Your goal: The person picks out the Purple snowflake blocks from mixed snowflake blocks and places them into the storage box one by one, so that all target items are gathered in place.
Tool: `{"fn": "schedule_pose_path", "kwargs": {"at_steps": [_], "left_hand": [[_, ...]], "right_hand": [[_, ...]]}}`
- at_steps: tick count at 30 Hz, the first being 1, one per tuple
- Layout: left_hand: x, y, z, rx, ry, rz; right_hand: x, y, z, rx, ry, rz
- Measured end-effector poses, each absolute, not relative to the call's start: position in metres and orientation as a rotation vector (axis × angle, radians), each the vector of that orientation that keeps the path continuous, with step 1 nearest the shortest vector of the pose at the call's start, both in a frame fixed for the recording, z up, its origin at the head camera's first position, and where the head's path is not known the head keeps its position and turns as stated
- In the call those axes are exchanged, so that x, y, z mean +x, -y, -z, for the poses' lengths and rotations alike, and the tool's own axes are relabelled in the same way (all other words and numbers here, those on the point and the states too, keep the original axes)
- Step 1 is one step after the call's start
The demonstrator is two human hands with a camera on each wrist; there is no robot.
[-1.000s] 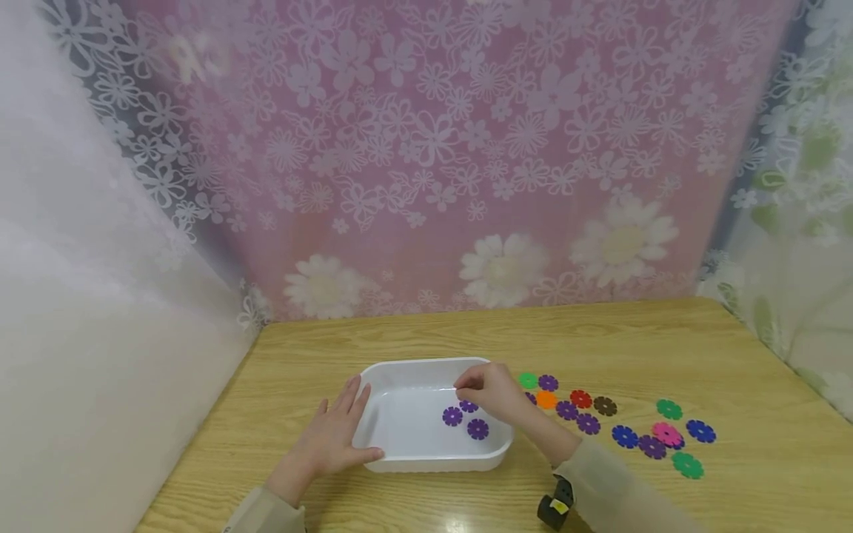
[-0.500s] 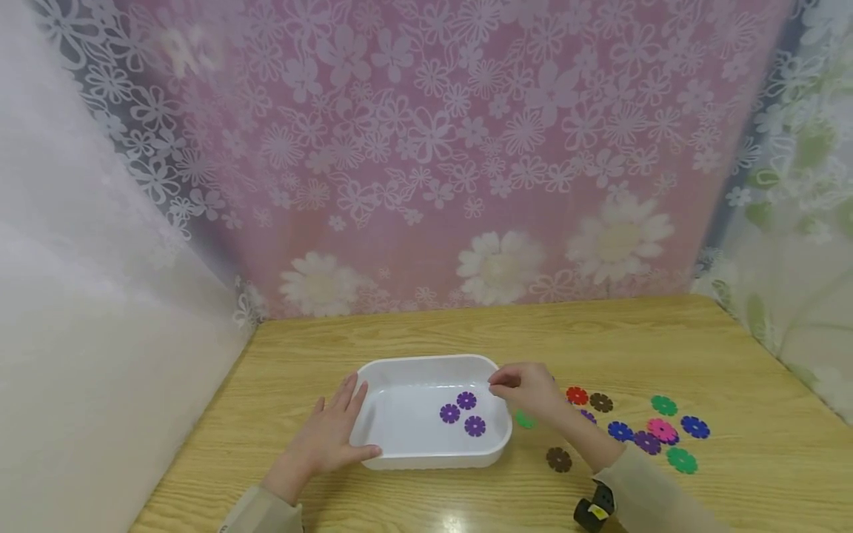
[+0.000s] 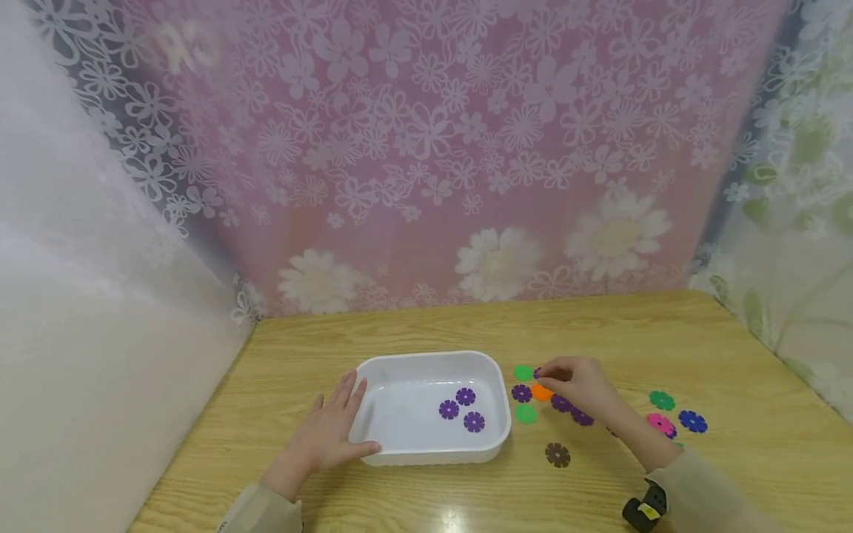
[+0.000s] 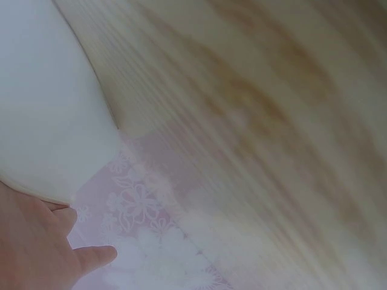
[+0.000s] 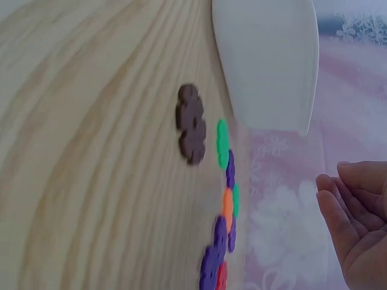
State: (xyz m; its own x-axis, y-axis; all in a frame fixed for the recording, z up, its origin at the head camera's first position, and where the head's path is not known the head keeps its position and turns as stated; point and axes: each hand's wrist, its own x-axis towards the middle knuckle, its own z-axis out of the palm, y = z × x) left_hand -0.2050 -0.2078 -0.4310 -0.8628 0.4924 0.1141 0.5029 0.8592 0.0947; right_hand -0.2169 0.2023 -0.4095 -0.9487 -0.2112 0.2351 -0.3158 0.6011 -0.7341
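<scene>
My left hand point(image 3: 325, 437) lies spread against the left end of a white plastic tray point(image 3: 433, 458), its fingers along the rim. Inside the tray are three purple snowflake discs point(image 3: 449, 409), toward the right side. My right hand point(image 3: 586, 386) hovers over the loose discs to the right of the tray, fingertips overlapping a purple snowflake disc point(image 3: 537, 373) in the head view. The right wrist view shows thumb and fingers of this hand point(image 5: 358, 217) loosely curved and apart, with nothing between them. Beside it lie a light green disc point(image 3: 523, 372) and an orange disc point(image 3: 541, 392).
A brown disc point(image 3: 557, 454) lies alone nearer the front of the wooden table point(image 3: 400, 503). Farther right are a dark green disc point(image 3: 662, 400), a pink disc point(image 3: 660, 424) and a blue disc point(image 3: 693, 421). A flowered pink curtain point(image 3: 413, 185) hangs behind the table.
My right hand has moved right, from inside the tray across its right rim to above the loose discs. The three purple discs in the tray are now fully uncovered. The left hand keeps its place.
</scene>
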Motion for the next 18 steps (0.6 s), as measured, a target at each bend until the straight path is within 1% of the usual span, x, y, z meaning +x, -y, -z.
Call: {"fn": "schedule_pose_path", "kwargs": {"at_steps": [5,18], "left_hand": [[-0.205,0.207,0.43,-0.792,2.962,0.199],[-0.204,0.207,0.428,-0.791,2.957,0.192]], "right_hand": [[-0.212,-0.222,0.411,0.405,2.741,-1.226],[-0.195,-0.269,0.422,0.415,2.846,-1.035]]}}
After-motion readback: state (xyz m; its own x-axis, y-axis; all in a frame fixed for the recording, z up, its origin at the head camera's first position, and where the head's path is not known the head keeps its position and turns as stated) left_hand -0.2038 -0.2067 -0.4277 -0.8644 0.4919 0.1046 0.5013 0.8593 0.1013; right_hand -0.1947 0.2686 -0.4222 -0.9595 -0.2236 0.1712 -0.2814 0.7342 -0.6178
